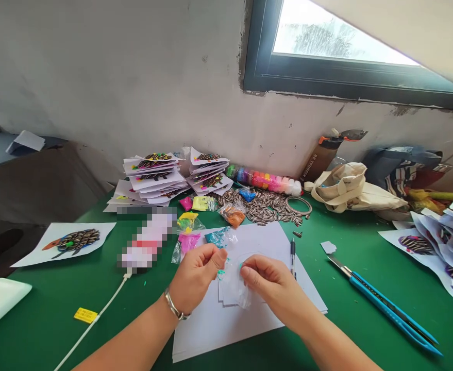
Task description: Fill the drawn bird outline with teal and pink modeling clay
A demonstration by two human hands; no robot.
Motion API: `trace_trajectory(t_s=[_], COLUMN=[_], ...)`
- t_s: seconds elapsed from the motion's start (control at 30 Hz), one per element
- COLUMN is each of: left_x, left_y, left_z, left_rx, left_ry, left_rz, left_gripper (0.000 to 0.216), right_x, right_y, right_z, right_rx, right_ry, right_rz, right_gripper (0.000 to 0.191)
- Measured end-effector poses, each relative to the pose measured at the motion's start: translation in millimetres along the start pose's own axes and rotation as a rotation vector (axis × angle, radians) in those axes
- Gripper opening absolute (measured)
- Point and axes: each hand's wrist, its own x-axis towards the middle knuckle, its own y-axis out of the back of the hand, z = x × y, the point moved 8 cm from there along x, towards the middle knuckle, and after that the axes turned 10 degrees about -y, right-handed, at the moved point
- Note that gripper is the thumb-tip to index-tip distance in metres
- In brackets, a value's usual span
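Both hands are over the white paper [206,332], toward the near edge of the green table [350,327]. The right hand [274,278] has thumb and forefinger pinched on a clear bag [244,299], a spot of teal clay [241,266] showing at the fingertips. The left hand [195,273] is curled nearly to a fist, thumb pressed against the forefinger; I cannot tell whether anything is gripped inside. Small teal bits [221,274] show just below it. The step in hand looks like working clay out of its wrapping, and the next move would call for a firm hold on the thin plastic while the clay is pinched free. A teal packet [216,237] rests at the paper's far side, a pen [292,255] lies along its right, and striped seeds [267,208] spread toward the table's far edge. Blue tweezers [394,306] lie toward the near right corner.
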Motion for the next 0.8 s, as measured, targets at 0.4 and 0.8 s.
trace_trajectory(t_s=[0.4,0.8], left_x=[-1,1], left_y=[-5,-5], left_z=[-2,-14], left_rx=[-0.067,-0.248], left_ry=[0.019,0.132], left_rz=[-0.034,0.008], left_gripper=[0.047,0.034], right_x=[1,4], right_y=[1,18], right_z=[0,0], right_rx=[0.039,0.117], right_ry=[-0.002,0.009], right_rz=[0.017,0.161], right_gripper=[0.023,0.027])
